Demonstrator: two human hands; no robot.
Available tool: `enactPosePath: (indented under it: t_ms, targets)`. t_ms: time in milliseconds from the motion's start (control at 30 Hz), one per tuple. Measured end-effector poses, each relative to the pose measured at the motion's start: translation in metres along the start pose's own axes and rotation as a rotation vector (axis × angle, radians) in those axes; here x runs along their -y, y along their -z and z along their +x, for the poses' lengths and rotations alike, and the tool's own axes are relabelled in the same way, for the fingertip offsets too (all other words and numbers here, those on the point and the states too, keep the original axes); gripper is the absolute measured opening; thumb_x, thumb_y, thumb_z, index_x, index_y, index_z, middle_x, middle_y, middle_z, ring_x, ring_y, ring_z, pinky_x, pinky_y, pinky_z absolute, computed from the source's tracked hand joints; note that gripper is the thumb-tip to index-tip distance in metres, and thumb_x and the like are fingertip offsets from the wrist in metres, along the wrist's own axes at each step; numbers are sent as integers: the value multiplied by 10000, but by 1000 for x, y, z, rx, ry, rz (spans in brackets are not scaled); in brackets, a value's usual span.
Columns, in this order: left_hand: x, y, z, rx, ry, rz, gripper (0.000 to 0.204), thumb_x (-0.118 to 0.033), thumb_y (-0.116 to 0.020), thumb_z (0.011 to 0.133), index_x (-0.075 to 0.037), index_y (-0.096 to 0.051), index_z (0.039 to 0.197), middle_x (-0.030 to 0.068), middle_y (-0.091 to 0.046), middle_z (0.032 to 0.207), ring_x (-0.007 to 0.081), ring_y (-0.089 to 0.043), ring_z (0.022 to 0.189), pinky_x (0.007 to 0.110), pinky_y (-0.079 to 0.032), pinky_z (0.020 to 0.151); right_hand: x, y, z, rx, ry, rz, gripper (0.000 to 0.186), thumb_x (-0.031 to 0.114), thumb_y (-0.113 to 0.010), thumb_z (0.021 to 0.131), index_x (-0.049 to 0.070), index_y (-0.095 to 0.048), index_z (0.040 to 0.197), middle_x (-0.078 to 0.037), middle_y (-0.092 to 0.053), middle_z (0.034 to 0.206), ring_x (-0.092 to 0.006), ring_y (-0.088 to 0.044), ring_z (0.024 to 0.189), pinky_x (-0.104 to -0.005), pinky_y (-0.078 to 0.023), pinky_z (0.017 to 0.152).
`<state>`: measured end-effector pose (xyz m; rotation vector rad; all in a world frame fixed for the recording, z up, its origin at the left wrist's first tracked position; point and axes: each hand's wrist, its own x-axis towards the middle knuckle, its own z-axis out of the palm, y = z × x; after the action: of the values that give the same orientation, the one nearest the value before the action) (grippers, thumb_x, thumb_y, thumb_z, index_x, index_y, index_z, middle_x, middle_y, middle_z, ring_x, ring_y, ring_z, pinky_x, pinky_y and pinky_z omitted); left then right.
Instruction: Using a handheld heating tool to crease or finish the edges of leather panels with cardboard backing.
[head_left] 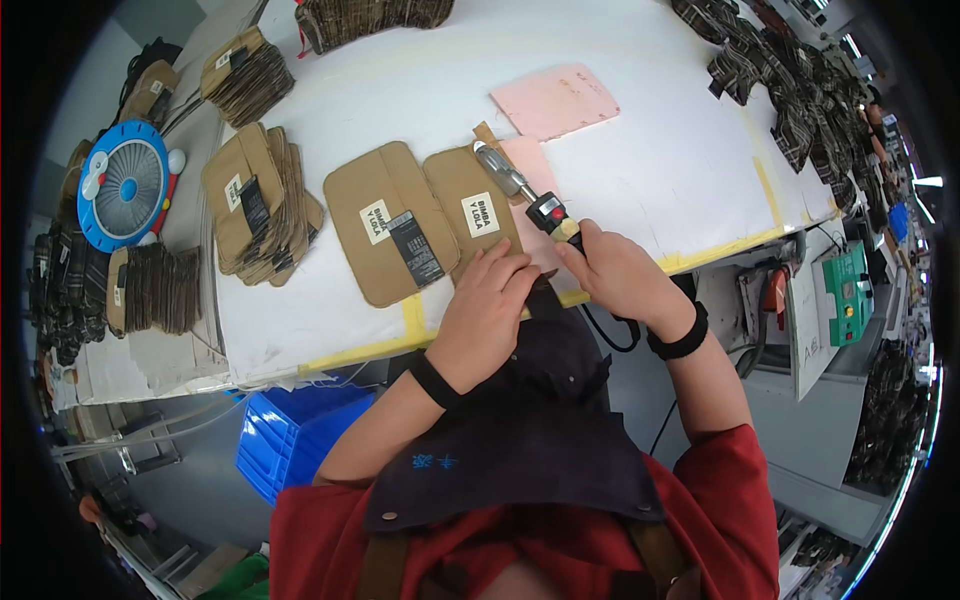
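My left hand lies flat on the lower part of a tan fabric panel, its fingers stretched out. A white label sits on this panel. In my right hand is a corded hand tool with a silver metal head and a dark handle; its exact kind is unclear. The tool slants over the panel's right edge, and I cannot tell whether its tip touches. A pink sheet shows partly from beneath the panel and tool. Left of my hand, a second tan panel bears a white label and a black tag.
Stacked tan panels stand on the left of the white table, beside a blue round fan. Another pink piece lies farther back. Dark plaid fabric covers the far right. A blue crate is below the table edge.
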<state>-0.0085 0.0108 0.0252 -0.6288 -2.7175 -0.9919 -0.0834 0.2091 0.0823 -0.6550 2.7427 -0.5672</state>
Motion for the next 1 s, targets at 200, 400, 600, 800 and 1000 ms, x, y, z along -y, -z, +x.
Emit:
enactPosePath:
  t_ms: [200, 400, 600, 800, 1000]
  targets:
    - [-1, -3, 2, -113, -39, 65, 356, 50, -665, 696, -32, -631, 1041, 107, -603, 1171, 356, -545, 1158, 455, -452, 986, 5, 3, -58, 44, -49, 124, 383, 337, -552, 1024, -45, -524, 1000, -247, -633, 716, -467, -629, 703, -512, -488, 644]
    - [-5, 12, -12, -63, -34, 84, 304, 48, -633, 707, -15, -618, 1005, 103, -600, 1165, 334, -541, 1141, 450, -444, 978, 8, 17, -55, 42, -375, 539, 395, 344, -559, 1019, -48, -533, 984, -262, -621, 723, -462, -628, 746, -511, -481, 655]
    - [-6, 18, -22, -65, -24, 59, 301, 66, -623, 704, 0, -607, 997, 116, -596, 1172, 343, -535, 1147, 446, -444, 984, -20, 27, -47, -62, -263, 18, 417, 362, -552, 1013, -51, -546, 949, -272, -637, 762, -476, -626, 776, -518, -487, 689]
    - [-2, 5, -12, -133, -19, 81, 324, 121, -603, 674, 6, -591, 977, 132, -595, 1176, 373, -529, 1149, 446, -452, 998, -30, 13, -3, -106, -230, 111, 438, 378, -527, 1021, -55, -552, 955, -287, -638, 772, -487, -623, 785, -530, -486, 707]
    - [-3, -2, -8, -152, -2, 48, 340, 115, -614, 694, -27, -629, 1003, 117, -594, 1151, 366, -541, 1129, 516, -429, 1079, 8, -2, -45, -180, -241, 387, 363, 303, -551, 1024, -59, -535, 1007, -295, -620, 762, -492, -625, 785, -502, -478, 662]
